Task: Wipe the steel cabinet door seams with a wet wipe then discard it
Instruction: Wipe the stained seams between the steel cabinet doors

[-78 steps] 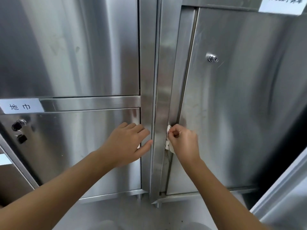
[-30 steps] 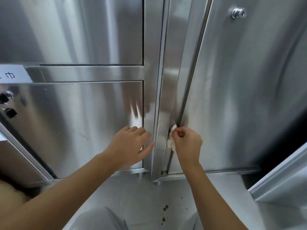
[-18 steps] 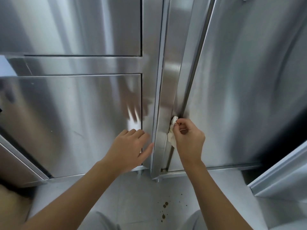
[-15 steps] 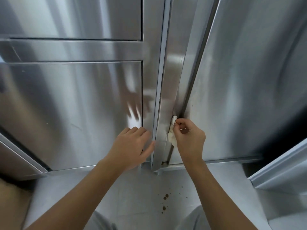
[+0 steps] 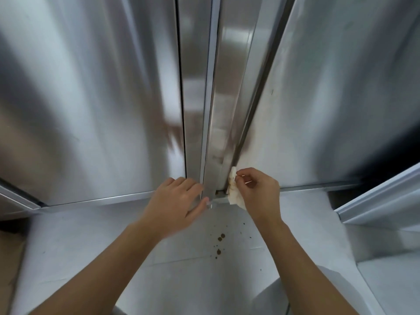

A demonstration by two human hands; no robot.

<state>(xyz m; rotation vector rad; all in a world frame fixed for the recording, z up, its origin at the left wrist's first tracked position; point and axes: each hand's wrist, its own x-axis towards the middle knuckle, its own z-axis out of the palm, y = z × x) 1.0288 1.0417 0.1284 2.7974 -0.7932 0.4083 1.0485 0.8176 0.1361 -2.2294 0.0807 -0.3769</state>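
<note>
My right hand [image 5: 258, 193] pinches a crumpled white wet wipe [image 5: 234, 192], stained brown, against the bottom end of the vertical seam [image 5: 254, 98] beside the right steel cabinet door [image 5: 329, 98]. My left hand [image 5: 176, 204] lies flat with straight fingers against the lower corner of the left cabinet door [image 5: 91, 98], its thumb by the centre steel post [image 5: 216, 133]. Part of the wipe is hidden inside my right fist.
Brown drip spots [image 5: 219, 244] mark the pale floor below the post. An open steel door edge [image 5: 377, 196] juts in at the right. A dark gap [image 5: 13, 223] runs under the cabinet at the left.
Both hands have slid down the doors to the cabinet's bottom edge, the wipe following the seam downward. The view has tilted down toward the floor.
</note>
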